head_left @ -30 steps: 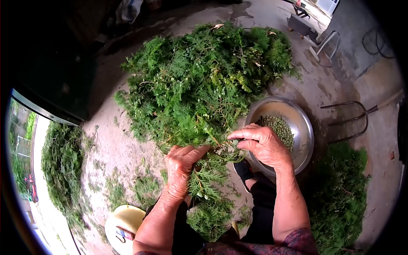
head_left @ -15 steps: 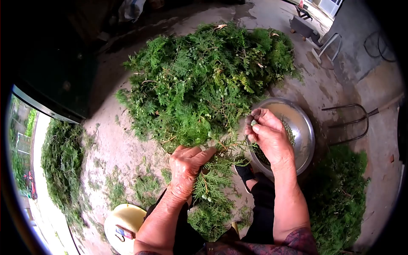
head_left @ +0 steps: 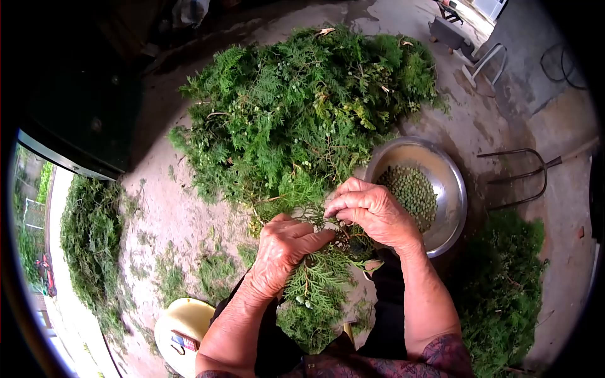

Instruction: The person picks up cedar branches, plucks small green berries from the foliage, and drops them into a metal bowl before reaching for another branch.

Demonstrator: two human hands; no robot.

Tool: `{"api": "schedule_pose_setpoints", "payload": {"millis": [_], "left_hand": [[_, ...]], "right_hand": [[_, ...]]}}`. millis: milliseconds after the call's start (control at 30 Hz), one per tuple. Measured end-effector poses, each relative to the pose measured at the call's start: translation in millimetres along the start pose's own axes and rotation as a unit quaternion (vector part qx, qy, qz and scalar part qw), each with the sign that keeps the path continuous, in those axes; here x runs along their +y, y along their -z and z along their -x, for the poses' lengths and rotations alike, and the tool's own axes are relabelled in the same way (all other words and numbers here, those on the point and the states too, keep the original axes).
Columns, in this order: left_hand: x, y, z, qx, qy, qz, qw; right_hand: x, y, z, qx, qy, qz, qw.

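Note:
My left hand [head_left: 283, 252] is closed around a leafy arborvitae branch [head_left: 318, 277], whose flat green sprays hang below the fingers. A few pale green seed cones [head_left: 304, 302] show on the lower spray. Just to the right, my right hand [head_left: 372, 211] pinches at the upper part of this branch with thumb and fingers together. What lies between those fingertips is too small to make out. Beside my right hand stands a wide steel bowl [head_left: 455, 195], with many picked green cones [head_left: 409, 195] gathered inside it.
A large heap of arborvitae branches [head_left: 296, 113] lies ahead on the concrete floor. More cut greenery [head_left: 91, 239] is at the left, and another pile [head_left: 498, 296] at the lower right. A pitchfork [head_left: 535, 179] lies right of the bowl. A yellowish stool [head_left: 189, 315] stands at lower left.
My right hand has moved left from over the bowl to the branch. The green cone seen in its fingers is no longer visible there. My left hand keeps its hold, shifted slightly.

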State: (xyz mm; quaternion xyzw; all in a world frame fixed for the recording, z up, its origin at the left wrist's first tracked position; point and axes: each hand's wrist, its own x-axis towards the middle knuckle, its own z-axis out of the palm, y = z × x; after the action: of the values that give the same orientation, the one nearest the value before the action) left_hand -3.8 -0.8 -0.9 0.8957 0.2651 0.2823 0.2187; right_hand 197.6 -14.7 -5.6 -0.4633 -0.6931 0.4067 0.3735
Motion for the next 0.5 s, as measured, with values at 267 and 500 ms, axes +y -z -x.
{"api": "schedule_pose_setpoints", "payload": {"millis": [267, 500], "left_hand": [[-2.1, -0.7, 2.7, 0.031, 0.005, 0.002, 1.0], [-4.5, 6.9, 4.8, 0.07, 0.034, 0.003, 0.997]], "right_hand": [[0.7, -4.6, 0.2, 0.072, -0.04, -0.11, 0.991], [1.4, -2.3, 1.6, 0.21, -0.15, -0.185, 0.948]]}}
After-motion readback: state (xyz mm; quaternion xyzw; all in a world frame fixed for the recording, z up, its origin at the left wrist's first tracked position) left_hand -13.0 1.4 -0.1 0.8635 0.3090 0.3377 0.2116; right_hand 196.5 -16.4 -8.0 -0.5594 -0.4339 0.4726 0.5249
